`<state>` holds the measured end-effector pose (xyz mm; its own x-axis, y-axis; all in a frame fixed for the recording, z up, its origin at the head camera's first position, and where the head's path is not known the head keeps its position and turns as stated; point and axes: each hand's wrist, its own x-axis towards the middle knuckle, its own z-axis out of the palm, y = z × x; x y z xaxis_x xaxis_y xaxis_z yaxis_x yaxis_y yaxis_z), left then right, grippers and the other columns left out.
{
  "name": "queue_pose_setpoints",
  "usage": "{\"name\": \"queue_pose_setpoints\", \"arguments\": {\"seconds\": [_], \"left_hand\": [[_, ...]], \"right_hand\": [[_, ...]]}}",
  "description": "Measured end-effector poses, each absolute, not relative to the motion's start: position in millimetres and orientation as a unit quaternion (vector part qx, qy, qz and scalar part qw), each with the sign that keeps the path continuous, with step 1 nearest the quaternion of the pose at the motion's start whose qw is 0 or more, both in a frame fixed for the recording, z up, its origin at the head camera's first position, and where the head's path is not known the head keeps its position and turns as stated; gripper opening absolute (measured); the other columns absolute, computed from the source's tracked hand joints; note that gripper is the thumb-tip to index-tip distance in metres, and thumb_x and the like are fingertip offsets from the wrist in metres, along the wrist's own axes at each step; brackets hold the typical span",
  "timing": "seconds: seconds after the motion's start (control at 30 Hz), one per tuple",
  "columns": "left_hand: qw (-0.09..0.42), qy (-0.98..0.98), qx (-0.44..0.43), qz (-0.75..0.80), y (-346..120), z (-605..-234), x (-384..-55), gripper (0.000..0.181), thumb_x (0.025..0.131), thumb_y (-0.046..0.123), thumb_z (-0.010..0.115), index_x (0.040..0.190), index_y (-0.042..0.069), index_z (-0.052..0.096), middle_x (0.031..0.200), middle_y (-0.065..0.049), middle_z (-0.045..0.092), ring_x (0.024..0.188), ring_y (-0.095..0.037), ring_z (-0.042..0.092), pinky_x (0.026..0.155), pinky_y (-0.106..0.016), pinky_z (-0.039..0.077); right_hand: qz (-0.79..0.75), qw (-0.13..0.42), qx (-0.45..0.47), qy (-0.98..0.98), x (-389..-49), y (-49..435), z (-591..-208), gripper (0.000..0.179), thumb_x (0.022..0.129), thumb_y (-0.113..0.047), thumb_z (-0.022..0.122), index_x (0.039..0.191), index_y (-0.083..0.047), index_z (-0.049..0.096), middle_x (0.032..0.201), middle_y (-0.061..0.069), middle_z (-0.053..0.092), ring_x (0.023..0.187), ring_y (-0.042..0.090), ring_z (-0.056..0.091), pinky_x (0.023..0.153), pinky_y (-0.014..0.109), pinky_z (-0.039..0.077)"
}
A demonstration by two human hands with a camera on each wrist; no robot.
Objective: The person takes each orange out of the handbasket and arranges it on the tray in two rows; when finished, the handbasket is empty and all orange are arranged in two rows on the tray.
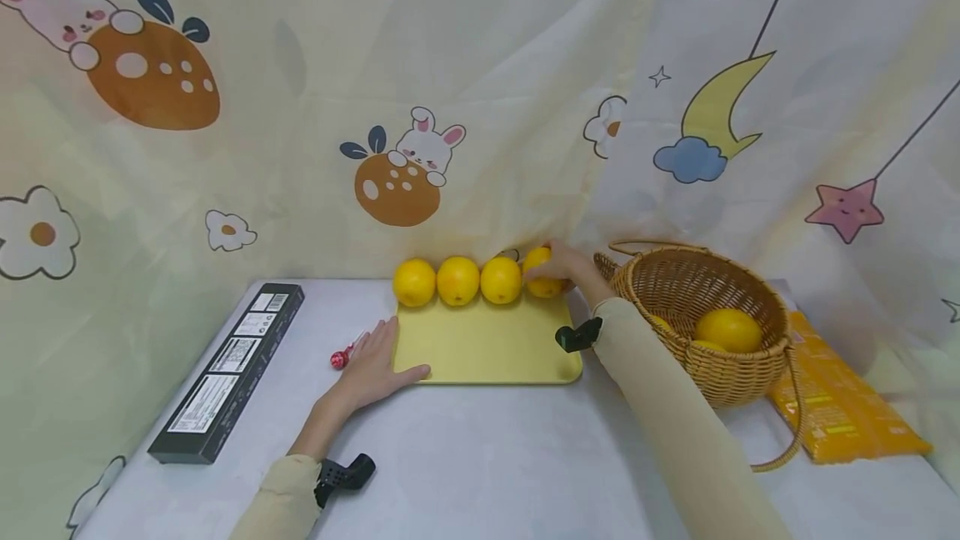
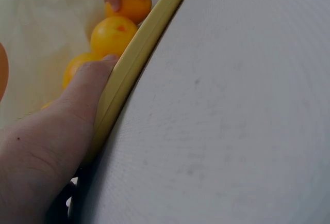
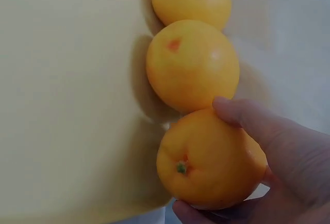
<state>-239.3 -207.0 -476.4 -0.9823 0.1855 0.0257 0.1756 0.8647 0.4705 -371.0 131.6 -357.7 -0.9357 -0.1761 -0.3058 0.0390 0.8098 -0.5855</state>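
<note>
My right hand (image 1: 572,267) grips an orange (image 3: 209,157) at the right end of a row along the back edge of a yellow tray (image 1: 486,348). In the right wrist view its thumb lies on top of the fruit and other fingers curl beneath. That orange touches its neighbour (image 3: 193,64). Two more, a third orange (image 1: 457,280) and a leftmost one (image 1: 414,282), continue the row. With fingers spread, my left hand (image 1: 372,369) rests at the tray's left edge, its thumb over the front left corner. A red-wrapped lollipop (image 1: 341,357) lies beside it.
A wicker basket (image 1: 723,377) holding several oranges (image 1: 729,330) stands at the right, its handle hanging to the table. Behind it lies an orange packet (image 1: 847,407). A long black box (image 1: 232,373) lies at the left. A printed curtain (image 1: 510,107) hangs behind the table.
</note>
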Motion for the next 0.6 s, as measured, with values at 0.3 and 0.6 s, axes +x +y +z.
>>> {"name": "queue_pose_setpoints", "arguments": {"seconds": [0.3,0.6], "left_hand": [[0.012,0.967,0.089,0.238,-208,-476,-238,0.118,0.077,0.076,0.057,0.155,0.000,0.011,0.163,-0.019,0.014,0.151,-0.037,0.012,0.123,-0.055,0.007],[0.013,0.966,0.089,0.243,-205,-477,-238,0.117,0.077,0.075,0.058,0.155,0.001,0.011,0.163,-0.017,0.014,0.152,-0.035,0.012,0.124,-0.054,0.006]], "right_hand": [[-0.289,0.199,-0.036,0.936,-367,129,-360,0.077,0.088,-0.039,0.065,0.145,-0.003,0.028,0.138,0.022,0.041,0.115,0.035,0.052,0.095,0.051,0.053],[-0.246,0.228,-0.070,0.939,-364,129,-348,0.091,0.093,-0.041,0.060,0.154,-0.001,0.006,0.154,0.026,0.024,0.131,0.041,0.043,0.098,0.050,0.051]]}}
